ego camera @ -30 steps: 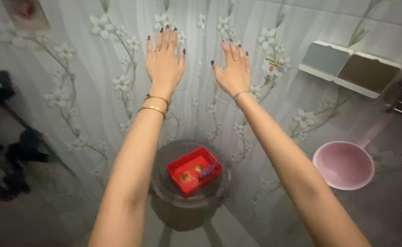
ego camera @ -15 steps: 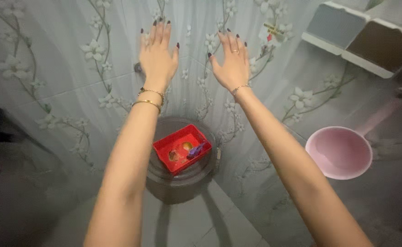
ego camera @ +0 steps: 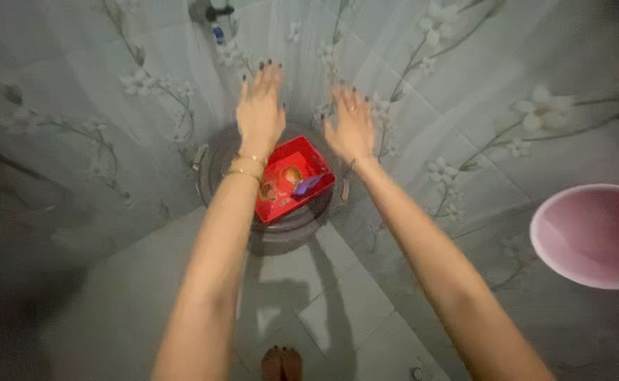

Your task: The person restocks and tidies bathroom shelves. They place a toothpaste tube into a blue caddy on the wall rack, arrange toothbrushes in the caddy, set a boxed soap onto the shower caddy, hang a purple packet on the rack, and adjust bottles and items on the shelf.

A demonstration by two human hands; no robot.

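Both my arms reach forward over a dark round bucket with a lid standing against a flower-patterned tiled wall. My left hand is flat with fingers apart, two gold bangles at the wrist, just above the far left corner of a red rectangular tray that rests on the lid. My right hand, also spread and empty, hovers to the right of the tray. Inside the tray lie a round brownish item and a small purple item.
A pink plastic basin sits at the right edge. A tap sticks out of the wall above the bucket. My toes show on the grey floor tiles at the bottom.
The view has tilted down and drawn closer. Both hands have come lower from the wall toward the bucket lid and the red tray. The shelf boxes at the upper right have left the view.
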